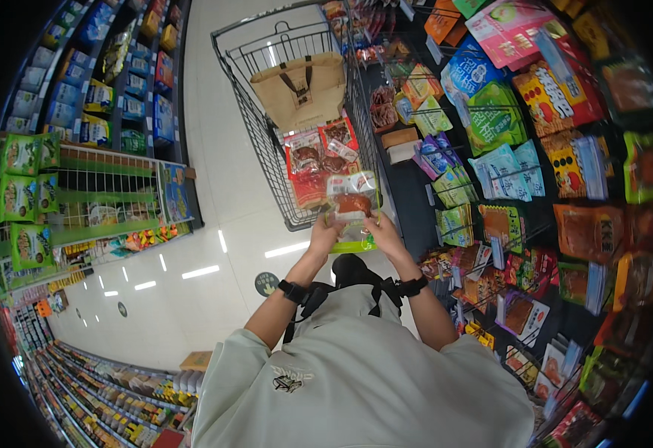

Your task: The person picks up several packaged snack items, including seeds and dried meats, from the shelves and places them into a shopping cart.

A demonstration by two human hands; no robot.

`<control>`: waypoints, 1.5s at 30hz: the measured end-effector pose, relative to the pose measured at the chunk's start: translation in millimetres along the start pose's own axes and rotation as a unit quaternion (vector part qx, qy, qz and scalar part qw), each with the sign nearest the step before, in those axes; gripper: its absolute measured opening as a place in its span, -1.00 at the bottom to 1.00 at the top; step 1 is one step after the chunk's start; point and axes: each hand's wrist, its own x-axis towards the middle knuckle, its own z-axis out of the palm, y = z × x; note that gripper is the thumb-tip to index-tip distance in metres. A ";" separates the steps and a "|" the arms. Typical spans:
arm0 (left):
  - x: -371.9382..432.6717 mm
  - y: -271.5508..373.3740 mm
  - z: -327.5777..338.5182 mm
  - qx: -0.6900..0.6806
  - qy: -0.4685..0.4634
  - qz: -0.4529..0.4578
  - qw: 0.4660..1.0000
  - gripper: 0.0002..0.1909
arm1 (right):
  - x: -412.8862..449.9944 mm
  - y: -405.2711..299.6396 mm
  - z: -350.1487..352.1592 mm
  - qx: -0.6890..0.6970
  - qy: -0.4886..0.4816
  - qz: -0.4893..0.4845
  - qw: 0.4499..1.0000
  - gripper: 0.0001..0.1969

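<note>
Both of my hands hold one clear plastic packet of brown cooked meat with a green edge. My left hand grips its left side, and my right hand grips its right side. The packet is over the near end of a metal wire shopping cart. Inside the cart lie several red packaged foods, some with clear windows. Behind them a tan shopping bag with dark handles leans in the cart.
On the right, a dark rack carries many hanging snack packets. Shelves of packaged goods and a wire display with green packets stand at the left. Pale glossy floor tiles lie between. A cardboard box is at the lower left.
</note>
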 end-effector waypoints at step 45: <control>44.9 -112.3 -107.4 0.700 -0.014 0.052 0.712 -0.30 | -23.8 143.3 -76.2 -0.356 0.024 0.118 0.927 -0.67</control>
